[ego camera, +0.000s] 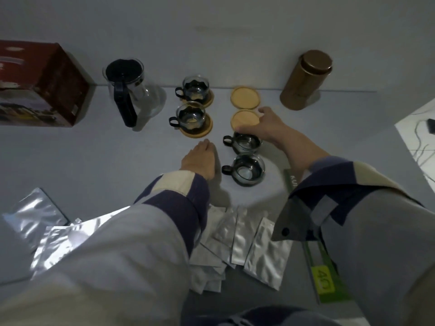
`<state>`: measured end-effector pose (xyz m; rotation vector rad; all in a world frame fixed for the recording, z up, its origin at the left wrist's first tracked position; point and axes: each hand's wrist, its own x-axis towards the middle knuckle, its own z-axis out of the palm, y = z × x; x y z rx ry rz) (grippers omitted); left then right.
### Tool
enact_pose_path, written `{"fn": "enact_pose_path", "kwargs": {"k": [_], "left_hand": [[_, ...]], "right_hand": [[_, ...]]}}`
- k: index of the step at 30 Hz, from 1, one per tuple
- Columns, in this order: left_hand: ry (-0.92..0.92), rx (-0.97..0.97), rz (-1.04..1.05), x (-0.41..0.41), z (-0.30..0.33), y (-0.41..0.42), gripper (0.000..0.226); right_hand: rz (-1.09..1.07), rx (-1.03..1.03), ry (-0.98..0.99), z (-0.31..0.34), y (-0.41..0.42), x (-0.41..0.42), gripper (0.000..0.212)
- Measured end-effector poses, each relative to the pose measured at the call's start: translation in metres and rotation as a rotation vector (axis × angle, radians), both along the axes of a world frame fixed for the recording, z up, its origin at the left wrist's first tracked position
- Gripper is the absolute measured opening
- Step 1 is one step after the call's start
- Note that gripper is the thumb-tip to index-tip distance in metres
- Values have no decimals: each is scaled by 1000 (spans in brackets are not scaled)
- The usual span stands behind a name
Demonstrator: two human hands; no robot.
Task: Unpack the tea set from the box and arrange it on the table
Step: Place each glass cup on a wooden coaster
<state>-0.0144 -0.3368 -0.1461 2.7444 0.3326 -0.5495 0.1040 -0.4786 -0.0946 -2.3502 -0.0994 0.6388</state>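
Two glass cups with black handles stand on wooden coasters, one at the back (195, 88) and one in front of it (190, 116). To their right lie two bare wooden coasters, far (245, 97) and near (244, 119). My right hand (268, 127) reaches over the near coaster and pinches its edge between thumb and fingers, the thumb close to the rim of a third cup (246, 142). A fourth cup (247, 170) stands nearest me. My left hand (200, 161) rests flat on the table beside these cups. A glass teapot (131, 90) with a black handle stands at the left, next to the red box (40, 85).
A bronze tin canister (306, 80) stands at the back right against the wall. Several silver foil sachets (249, 243) lie near me, with larger foil bags (40, 212) at the left. A green packet (324, 283) lies by the table's right edge.
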Motion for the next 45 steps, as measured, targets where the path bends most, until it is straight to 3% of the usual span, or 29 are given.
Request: {"fn": "enact_pose_path", "kwargs": {"k": [7, 13, 20, 23, 35, 45], "left_hand": [[113, 37, -42, 13, -7, -3, 83], [132, 69, -28, 14, -5, -5, 82], [123, 91, -13, 13, -5, -8, 81], [136, 78, -31, 12, -3, -7, 82], [111, 13, -38, 7, -3, -4, 86], [100, -29, -40, 10, -14, -1, 90]], "right_hand": [[-74, 104, -10, -30, -24, -58, 144], [-104, 208, -157, -50, -33, -99, 118], [-157, 230, -206, -65, -31, -114, 89], [-147, 222, -205, -58, -35, -112, 85], [-164, 342, -274, 13, -17, -28, 79], [-157, 307, -262, -29, 27, 69, 87]]}}
